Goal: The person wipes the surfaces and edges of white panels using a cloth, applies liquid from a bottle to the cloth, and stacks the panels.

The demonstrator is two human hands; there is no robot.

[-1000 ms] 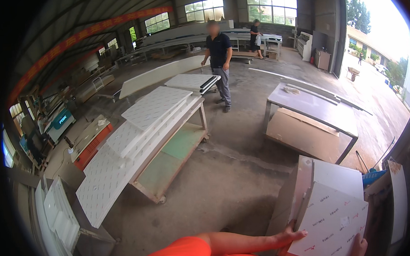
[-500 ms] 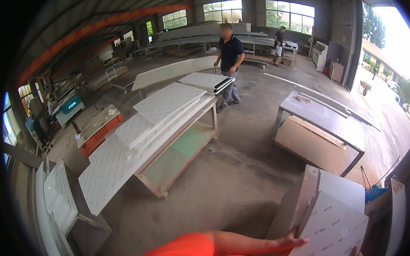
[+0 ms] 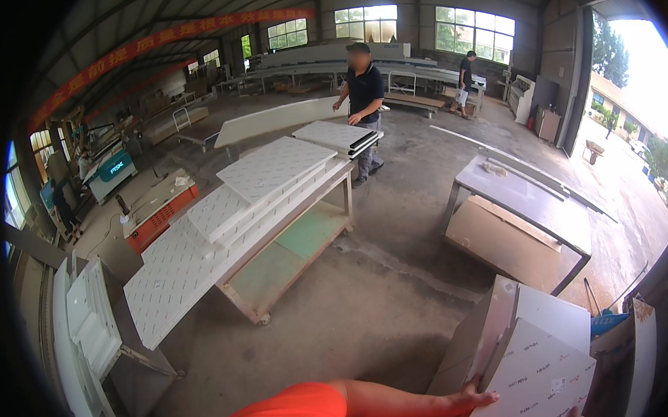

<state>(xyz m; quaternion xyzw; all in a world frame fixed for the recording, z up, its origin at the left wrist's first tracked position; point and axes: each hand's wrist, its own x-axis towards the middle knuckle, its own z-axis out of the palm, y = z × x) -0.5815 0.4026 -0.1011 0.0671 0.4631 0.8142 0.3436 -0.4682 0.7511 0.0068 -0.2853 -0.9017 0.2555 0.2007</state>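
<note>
A white panel (image 3: 539, 371) in printed protective film lies tilted at the lower right. My left hand (image 3: 478, 394) grips its left edge, thumb on the printed face and the other fingers behind the edge. At the panel's bottom edge only a few fingers of my right hand (image 3: 574, 414) show, closed on it; the rest is cut off by the frame. Just beyond this panel stand a plain white board (image 3: 559, 318) and a pale upright box-like piece (image 3: 477, 329).
A wheeled table (image 3: 241, 306) bears stacked film-covered panels (image 3: 276, 166). Behind it stands a co-worker (image 3: 364, 88). To the right is a grey-topped table (image 3: 523, 189), with a brown board (image 3: 499, 238) leaning under it. More white panels (image 3: 93, 316) stand at the left.
My hands keep their hold on the panel, which has shifted slightly in view. The co-worker behind the table has moved a little left, hands now over the panels. A farther person has stepped right.
</note>
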